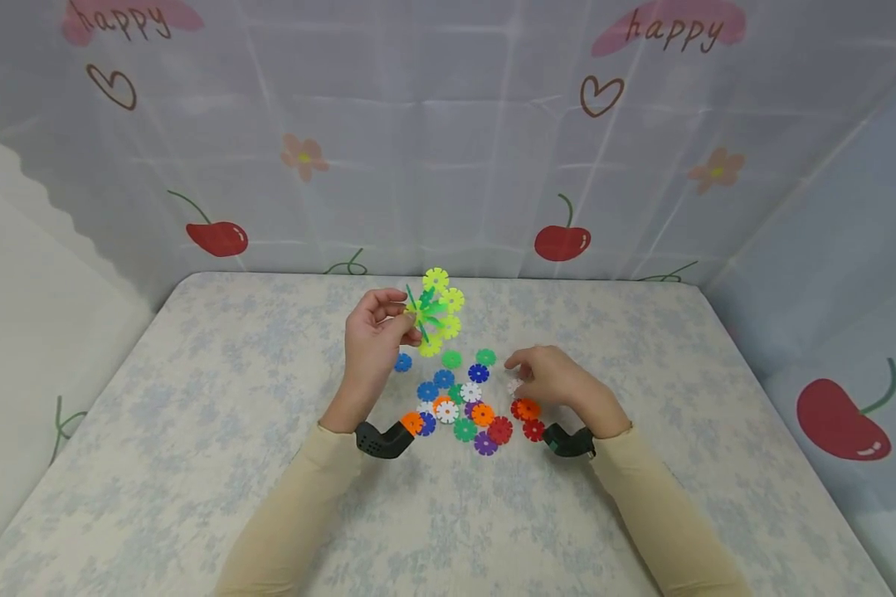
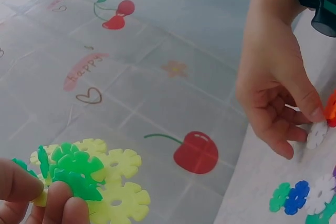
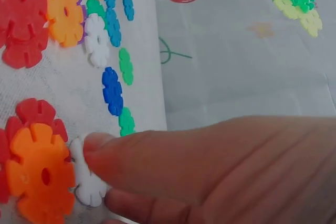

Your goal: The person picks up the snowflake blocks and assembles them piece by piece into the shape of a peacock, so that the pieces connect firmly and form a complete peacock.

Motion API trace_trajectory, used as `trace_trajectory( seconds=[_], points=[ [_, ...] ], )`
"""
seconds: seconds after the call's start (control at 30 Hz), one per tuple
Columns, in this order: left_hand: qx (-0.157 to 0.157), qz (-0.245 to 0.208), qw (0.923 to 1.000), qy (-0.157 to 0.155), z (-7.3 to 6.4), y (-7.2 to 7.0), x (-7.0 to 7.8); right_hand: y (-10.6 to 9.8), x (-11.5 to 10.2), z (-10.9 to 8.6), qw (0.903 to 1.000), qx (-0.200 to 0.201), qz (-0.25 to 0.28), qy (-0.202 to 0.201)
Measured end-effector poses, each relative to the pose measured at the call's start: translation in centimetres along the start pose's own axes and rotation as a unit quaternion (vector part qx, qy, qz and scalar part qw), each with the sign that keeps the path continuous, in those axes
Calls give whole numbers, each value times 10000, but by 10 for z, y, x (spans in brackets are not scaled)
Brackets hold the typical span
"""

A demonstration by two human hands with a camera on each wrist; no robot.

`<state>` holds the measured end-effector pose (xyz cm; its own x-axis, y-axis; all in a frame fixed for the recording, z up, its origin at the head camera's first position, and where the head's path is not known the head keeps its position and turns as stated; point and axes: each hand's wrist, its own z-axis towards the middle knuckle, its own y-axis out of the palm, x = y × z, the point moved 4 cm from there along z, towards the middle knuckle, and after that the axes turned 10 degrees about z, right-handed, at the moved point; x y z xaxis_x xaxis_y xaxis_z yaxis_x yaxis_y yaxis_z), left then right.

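My left hand pinches a built cluster of interlocking snowflake discs, held up above the far part of the table. Its outer discs are yellow and its middle ones green; the left wrist view shows the green discs between thumb and fingers. Low over the table, my right hand has its thumb and fingers on a loose white snowflake disc. That disc stands tilted beside an orange disc and red ones. Part of the white disc is hidden behind the thumb.
Loose snowflake discs in blue, green, purple, red, orange and white, such as a white disc and a purple disc, lie scattered on the patterned tablecloth between the forearms. A printed curtain hangs behind the table.
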<state>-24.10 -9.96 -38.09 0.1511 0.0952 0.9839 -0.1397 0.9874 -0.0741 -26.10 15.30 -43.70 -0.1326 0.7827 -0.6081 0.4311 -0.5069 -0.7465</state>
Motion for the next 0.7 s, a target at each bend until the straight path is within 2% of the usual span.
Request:
trace_trajectory(
  seconds=[0.2, 0.43, 0.57, 0.63, 0.7],
  points=[
    [-64, 68, 10000, 35, 0, 1, 0, 4, 3, 2, 9996, -105, -116, 218],
    [-84, 85, 9999, 36, 2, 2, 0, 4, 9, 4, 9992, -199, 40, 341],
    [-112, 99, 9999, -38, 1, 2, 0, 1, 9, 3, 9994, -243, 229, -4],
    [-193, 135, 9997, -109, 0, 3, -1, -3, 8, 1, 9981, -47, 553, -273],
    [-331, 215, 9991, -165, -1, 5, -3, -11, 6, -2, 9928, 319, 1021, -542]
  ],
)
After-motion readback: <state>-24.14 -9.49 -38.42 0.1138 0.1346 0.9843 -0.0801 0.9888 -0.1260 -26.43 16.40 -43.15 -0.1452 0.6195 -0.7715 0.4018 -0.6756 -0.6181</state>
